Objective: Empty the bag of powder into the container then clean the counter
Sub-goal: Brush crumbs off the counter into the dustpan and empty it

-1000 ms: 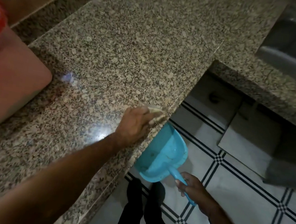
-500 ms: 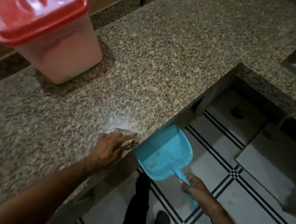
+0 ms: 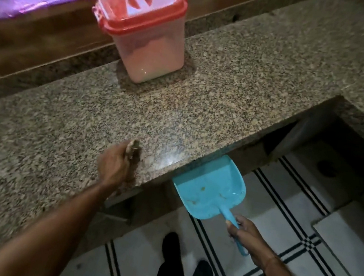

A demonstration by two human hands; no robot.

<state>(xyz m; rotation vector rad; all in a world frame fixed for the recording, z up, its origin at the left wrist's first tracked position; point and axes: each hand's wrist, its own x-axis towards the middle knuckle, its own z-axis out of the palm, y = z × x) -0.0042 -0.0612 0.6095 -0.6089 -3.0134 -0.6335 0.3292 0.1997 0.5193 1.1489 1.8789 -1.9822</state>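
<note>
My left hand (image 3: pixel 113 165) is curled round a small brownish wad (image 3: pixel 133 149), too blurred to identify, on the speckled granite table (image 3: pixel 205 99) near its front edge. My right hand (image 3: pixel 248 240) grips the handle of the blue plastic dustpan (image 3: pixel 211 189), whose mouth sits under that edge, further right. I'd sweep rightward and keep the pan's lip tight against the stone. The pink plastic container with red lid (image 3: pixel 144 37) stands closed at the back.
</note>
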